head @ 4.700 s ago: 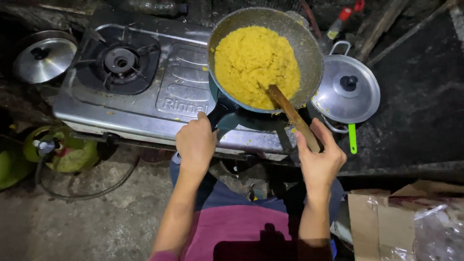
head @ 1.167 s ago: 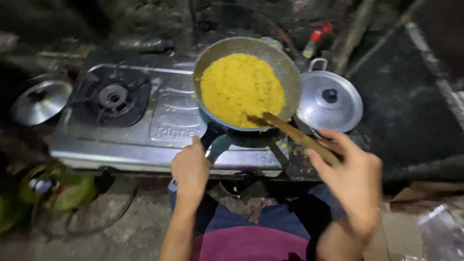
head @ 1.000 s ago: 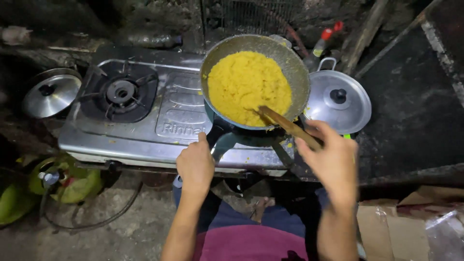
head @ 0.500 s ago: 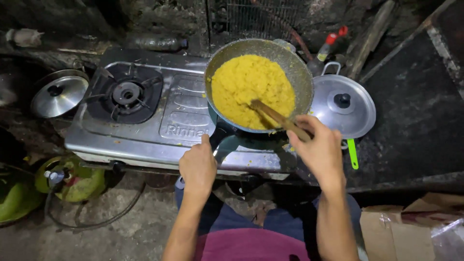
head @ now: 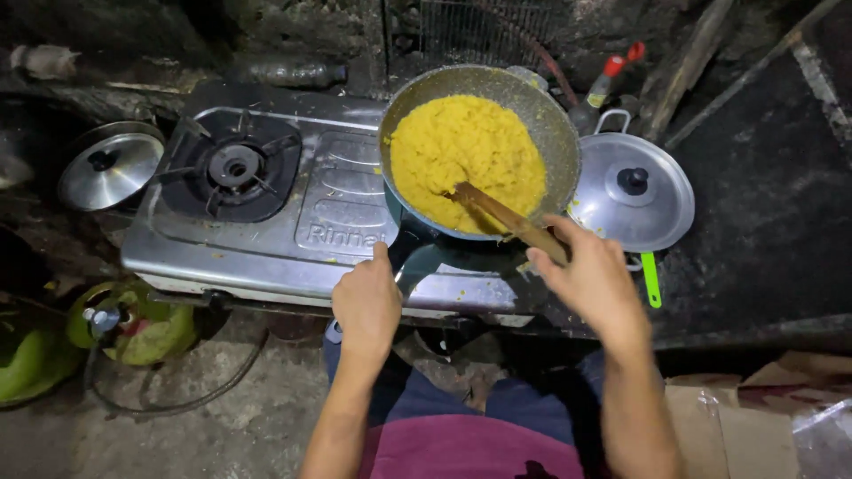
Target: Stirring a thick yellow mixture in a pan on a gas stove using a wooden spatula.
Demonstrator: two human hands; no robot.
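Note:
A grey pan (head: 550, 124) full of yellow mashed food (head: 461, 151) sits on the right burner of a steel two-burner gas stove (head: 302, 239). My left hand (head: 366, 302) grips the pan's dark handle (head: 415, 257) at the stove's front edge. My right hand (head: 590, 279) holds a wooden spatula (head: 506, 217) whose tip is dug into the food near the pan's middle.
The left burner (head: 232, 170) is bare. A steel lid (head: 111, 170) lies left of the stove, a lidded steel pot (head: 632, 193) right of the pan, a green-handled tool (head: 650, 279) beside it. Green gas cylinder (head: 133, 326) and hose sit below; cardboard box (head: 754, 426) at lower right.
The spatula tip has pushed from the pan's near rim toward the middle of the food as my right hand moved in. My left hand stays on the handle.

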